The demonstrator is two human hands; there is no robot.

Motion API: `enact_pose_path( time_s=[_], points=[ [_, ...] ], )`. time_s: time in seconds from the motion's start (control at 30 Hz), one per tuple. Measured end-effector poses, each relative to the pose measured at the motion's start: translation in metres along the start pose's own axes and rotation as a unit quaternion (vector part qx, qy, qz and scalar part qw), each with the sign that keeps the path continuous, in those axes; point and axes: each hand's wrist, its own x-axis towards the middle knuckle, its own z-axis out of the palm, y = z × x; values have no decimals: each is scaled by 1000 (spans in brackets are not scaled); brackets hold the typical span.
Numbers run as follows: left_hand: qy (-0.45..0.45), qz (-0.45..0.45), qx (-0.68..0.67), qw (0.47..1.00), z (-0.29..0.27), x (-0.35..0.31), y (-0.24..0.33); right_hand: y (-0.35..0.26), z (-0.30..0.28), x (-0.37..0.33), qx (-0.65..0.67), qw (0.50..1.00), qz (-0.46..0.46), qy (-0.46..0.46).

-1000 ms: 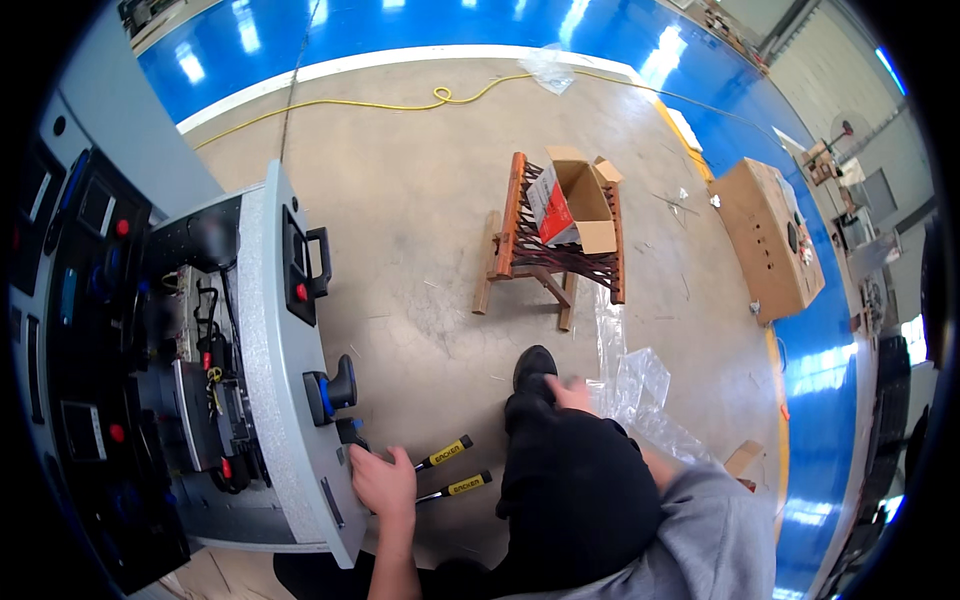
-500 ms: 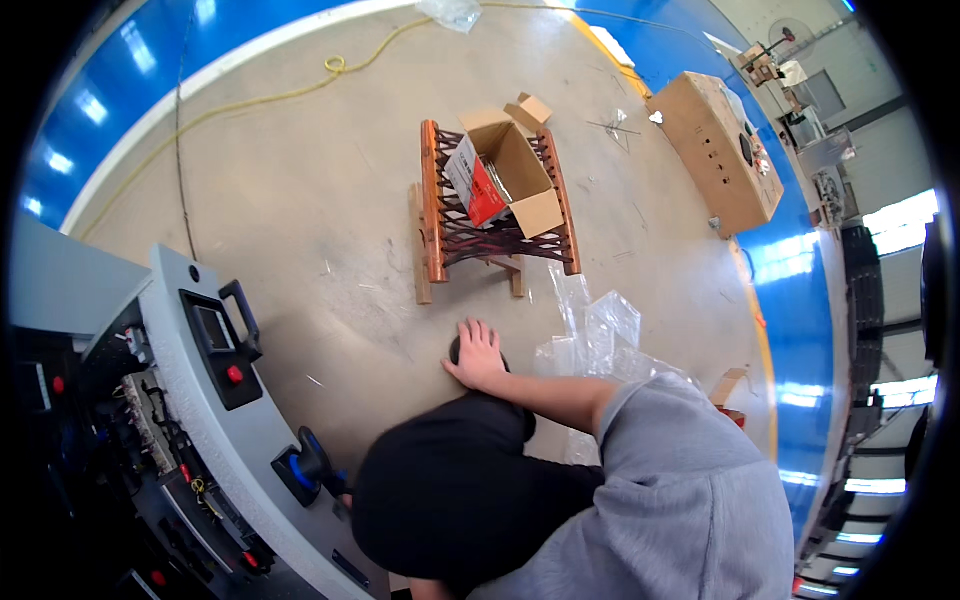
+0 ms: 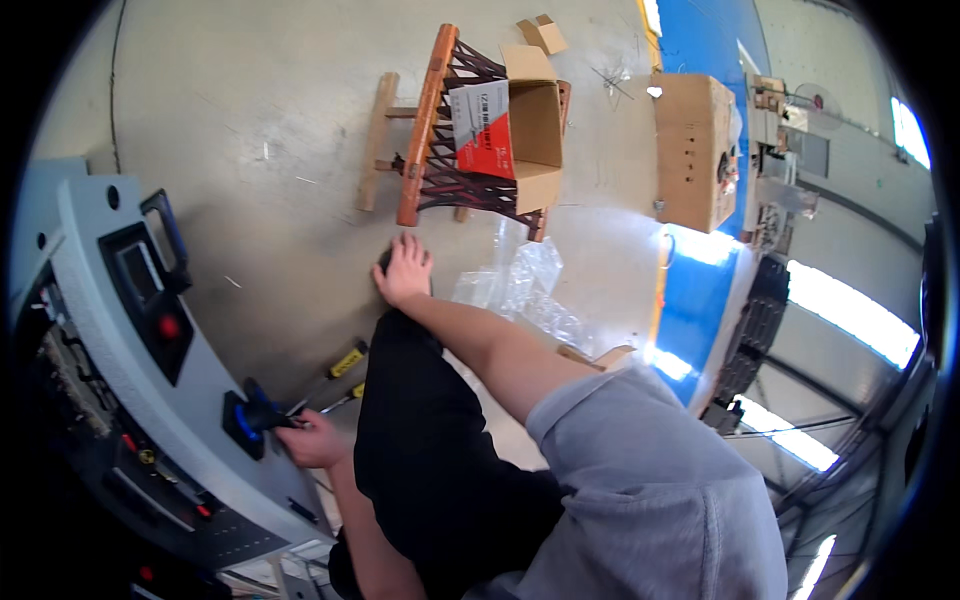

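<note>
My left hand (image 3: 313, 440) is closed at a black fitting with a blue ring (image 3: 245, 422) on the side of a grey machine (image 3: 185, 330). What its fingers grip is hidden. Just beyond that hand are two tools with yellow-and-black handles, one a little above the other (image 3: 348, 360), their thin metal shafts pointing toward the fitting. My right hand (image 3: 406, 272) lies with fingers spread at the end of my black-clad leg (image 3: 410, 410), and nothing is held in it.
An open cardboard box (image 3: 535, 125) sits on a wooden rack with dark crossed strips (image 3: 432, 120). Clear plastic bags (image 3: 520, 280) lie on the floor. At the right stands a larger carton (image 3: 690, 150). The machine carries a red button (image 3: 168, 326) and a black handle (image 3: 168, 235).
The view has turned and shifted. My left hand, mostly hidden before, now shows at the black fitting, and the yellow-handled tools have come into sight. My right hand stays spread on my leg.
</note>
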Motion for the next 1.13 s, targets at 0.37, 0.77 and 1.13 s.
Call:
enact_pose_path(
  time_s=[0.37, 0.77, 1.13],
  points=[
    [-37, 117, 113, 986, -66, -39, 40, 67, -66, -18, 84, 927, 22, -365],
    [-700, -456, -332, 437, -310, -182, 165, 277, -333, -292, 279, 573, 259, -726],
    [-565, 276, -17, 778, -418, -256, 58, 388, -393, -638, 307, 479, 411, -712]
  ],
)
